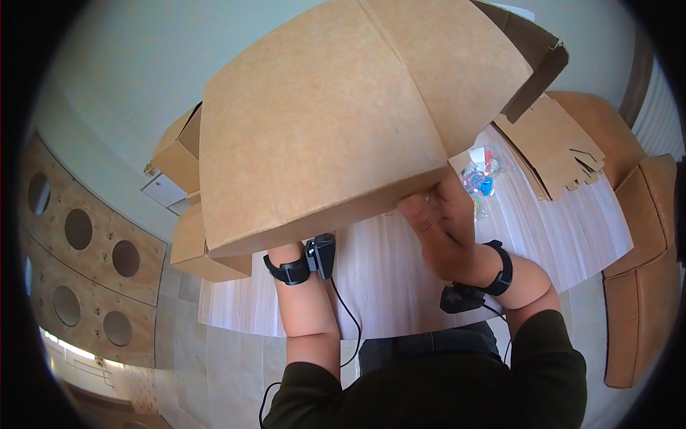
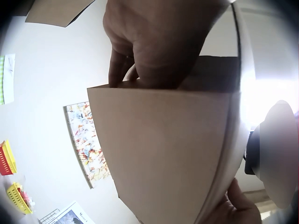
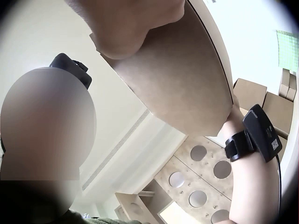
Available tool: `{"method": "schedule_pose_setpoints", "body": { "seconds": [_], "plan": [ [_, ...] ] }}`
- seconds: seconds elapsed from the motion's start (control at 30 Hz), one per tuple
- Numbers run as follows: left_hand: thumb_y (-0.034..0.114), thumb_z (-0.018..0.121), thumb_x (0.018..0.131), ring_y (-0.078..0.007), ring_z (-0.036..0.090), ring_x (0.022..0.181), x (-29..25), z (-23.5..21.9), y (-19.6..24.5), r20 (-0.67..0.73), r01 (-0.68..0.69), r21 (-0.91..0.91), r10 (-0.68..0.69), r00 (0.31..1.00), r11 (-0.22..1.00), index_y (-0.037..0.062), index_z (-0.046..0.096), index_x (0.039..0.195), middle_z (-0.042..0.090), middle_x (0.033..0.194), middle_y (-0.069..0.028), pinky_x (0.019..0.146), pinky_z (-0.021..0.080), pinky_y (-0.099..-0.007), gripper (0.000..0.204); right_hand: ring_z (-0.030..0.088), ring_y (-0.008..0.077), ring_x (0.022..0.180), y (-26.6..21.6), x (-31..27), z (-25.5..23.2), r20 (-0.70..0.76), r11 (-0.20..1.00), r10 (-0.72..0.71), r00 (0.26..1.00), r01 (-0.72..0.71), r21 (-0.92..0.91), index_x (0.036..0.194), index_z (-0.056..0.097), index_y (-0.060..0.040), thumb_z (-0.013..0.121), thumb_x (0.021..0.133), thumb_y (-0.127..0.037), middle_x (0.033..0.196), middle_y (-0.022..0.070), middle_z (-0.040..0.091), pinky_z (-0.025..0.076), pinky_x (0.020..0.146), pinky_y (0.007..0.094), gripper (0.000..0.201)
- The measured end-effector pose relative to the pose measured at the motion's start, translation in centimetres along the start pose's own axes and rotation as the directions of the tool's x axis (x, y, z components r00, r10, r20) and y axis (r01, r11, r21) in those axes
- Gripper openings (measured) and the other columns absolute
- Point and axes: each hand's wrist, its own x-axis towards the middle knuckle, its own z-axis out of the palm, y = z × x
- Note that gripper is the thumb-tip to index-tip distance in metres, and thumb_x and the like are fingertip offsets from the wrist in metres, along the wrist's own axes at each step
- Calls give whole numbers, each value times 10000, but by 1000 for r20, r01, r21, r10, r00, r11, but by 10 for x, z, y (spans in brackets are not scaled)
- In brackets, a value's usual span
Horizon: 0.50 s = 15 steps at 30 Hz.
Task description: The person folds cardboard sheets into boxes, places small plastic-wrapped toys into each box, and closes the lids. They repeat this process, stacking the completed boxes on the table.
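Note:
A large brown cardboard box [image 1: 307, 129] is held up above the table and fills the upper middle of the head view. Its flaps [image 1: 529, 57] stick out at the far right. My right hand [image 1: 446, 229] grips its lower right edge, thumb on the near side. In the head view the box hides my left hand, leaving just the wrist with its strapped camera [image 1: 323, 256]. The left wrist view has my left hand [image 2: 159, 42] holding the rim of a box panel [image 2: 159, 144], fingers reaching over behind it. Seen from the right wrist, my right hand [image 3: 135, 23] lies against the cardboard.
Flattened cardboard [image 1: 554, 146] lies at the right of the wood-grain table [image 1: 386, 293], beside small colourful plastic packets [image 1: 480, 179]. More boxes [image 1: 211, 250] stand on the left. A brown sofa [image 1: 639, 229] borders the right side; a wooden panel with round holes [image 1: 93, 254] is far left.

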Motion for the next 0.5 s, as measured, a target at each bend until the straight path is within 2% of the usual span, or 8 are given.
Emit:
{"method": "schedule_pose_setpoints", "body": {
  "seconds": [0.07, 0.17, 0.23, 0.3, 0.37, 0.5],
  "plan": [
    [78, 698, 823, -214, 493, 1174, 1, 2, 0, 15, 6, -5, -6, 1000, 1000, 66, 402, 1392, 451, 1279, -93, 998, 413, -336, 641, 493, 314, 837, 5, 2, -1, -25, 998, -51, 998, 50, -26, 1053, 510, 61, 625, 923, -181, 952, 183, 530, 405, 758, 365, 298],
    [74, 692, 828, -208, 500, 1160, 2, 4, -2, 33, 15, -11, -14, 999, 1000, 59, 414, 1379, 465, 1259, -91, 988, 417, -331, 617, 504, 222, 821, 8, 16, -7, -103, 996, -65, 993, 72, 60, 1055, 505, 48, 613, 942, -200, 945, 133, 546, 413, 739, 326, 293],
    [72, 688, 831, -204, 505, 1150, 2, 6, -2, 44, 21, -19, -21, 999, 1000, 54, 422, 1369, 474, 1246, -90, 982, 420, -328, 601, 496, 91, 828, -4, 25, -14, -130, 988, 5, 992, 15, 152, 1084, 505, 30, 571, 981, -226, 943, 49, 569, 421, 726, 251, 283],
    [70, 684, 834, -200, 510, 1140, 3, 8, -4, 51, 21, -22, -20, 998, 1000, 49, 431, 1360, 483, 1233, -88, 976, 423, -324, 585, 497, 70, 842, 0, 31, -25, -113, 980, 56, 992, -33, 196, 1101, 507, 23, 541, 997, -233, 950, 35, 575, 423, 735, 231, 278],
    [67, 680, 837, -196, 515, 1131, 3, 8, -4, 61, 24, -28, -22, 998, 999, 44, 439, 1351, 492, 1220, -87, 970, 426, -321, 569, 489, 44, 852, 3, 38, -27, -120, 973, 27, 992, 2, 231, 1104, 521, 6, 503, 1016, -258, 951, 21, 586, 418, 746, 214, 279],
    [63, 673, 843, -187, 524, 1111, 2, 10, -5, 89, 31, -40, -28, 996, 999, 34, 455, 1333, 511, 1193, -85, 958, 432, -314, 537, 488, 50, 850, 2, 41, -29, -186, 985, -9, 982, 41, 166, 1077, 528, 3, 505, 1015, -266, 926, 17, 582, 416, 755, 219, 276]
  ]
}}
